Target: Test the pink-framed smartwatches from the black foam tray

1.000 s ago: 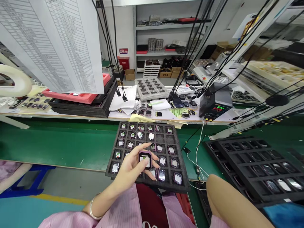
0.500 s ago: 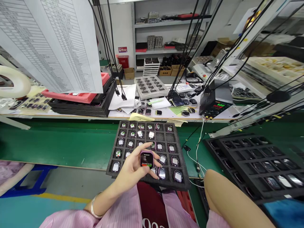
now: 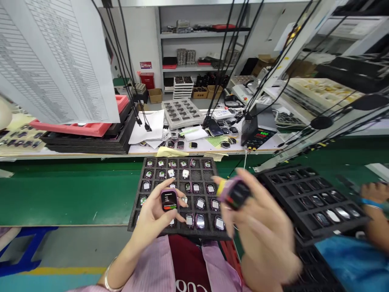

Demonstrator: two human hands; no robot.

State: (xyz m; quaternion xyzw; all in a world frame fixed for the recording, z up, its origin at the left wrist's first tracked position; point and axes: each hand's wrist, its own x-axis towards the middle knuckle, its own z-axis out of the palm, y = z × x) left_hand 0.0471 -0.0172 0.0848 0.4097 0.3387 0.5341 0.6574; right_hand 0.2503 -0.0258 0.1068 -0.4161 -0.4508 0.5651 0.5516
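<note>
My left hand (image 3: 156, 215) holds a purple-framed smartwatch body (image 3: 169, 200) by its edges, its lit screen turned up with small text and a red-and-green strip. Smeared by motion, my right hand (image 3: 261, 227) grips a second purple smartwatch body (image 3: 235, 192), with a yellow patch on its left side. Both hands are above a black foam tray (image 3: 199, 174) on my lap. Its square pockets hold several watch bodies, many with light screens, and a few pockets near the upper right are bare foam.
At right, more black trays (image 3: 304, 198) of watches stand near a co-worker's hand (image 3: 375, 192). A power supply (image 3: 258, 127) with lit digits sits on the white bench, beside a clear tray (image 3: 182, 113). Cables (image 3: 217, 81) and printed sheets (image 3: 57, 61) hang in front.
My right hand has come in from the lower right with a second watch in its fingers. My left hand still holds its watch. The whole view has shifted slightly.
</note>
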